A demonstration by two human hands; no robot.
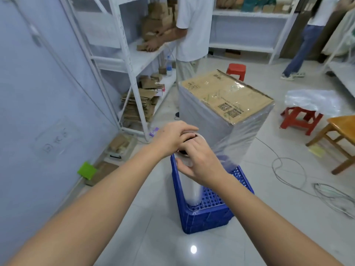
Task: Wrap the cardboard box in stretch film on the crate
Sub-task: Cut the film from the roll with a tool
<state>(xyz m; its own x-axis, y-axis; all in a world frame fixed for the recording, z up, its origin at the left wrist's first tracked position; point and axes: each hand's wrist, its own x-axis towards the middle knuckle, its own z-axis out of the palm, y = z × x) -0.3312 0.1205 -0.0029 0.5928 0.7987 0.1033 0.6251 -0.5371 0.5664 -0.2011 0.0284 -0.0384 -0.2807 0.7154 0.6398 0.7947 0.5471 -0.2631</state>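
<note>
A tall cardboard box (228,96) stands on a blue plastic crate (209,212), its sides covered in stretch film and its brown top bare. An upright roll of stretch film (189,187) stands on the crate's near end. A sheet of film runs from the roll to the box's near corner. My left hand (172,137) curls over the top rim of the roll. My right hand (199,162) grips the roll's upper part from the near side.
White metal shelving (132,60) with flattened cardboard lines the left wall. A person in white (192,29) stands at the shelf beyond the box. Two red stools (299,120), a wooden stool (340,135) and loose cables (288,175) lie to the right. Another person walks at far right.
</note>
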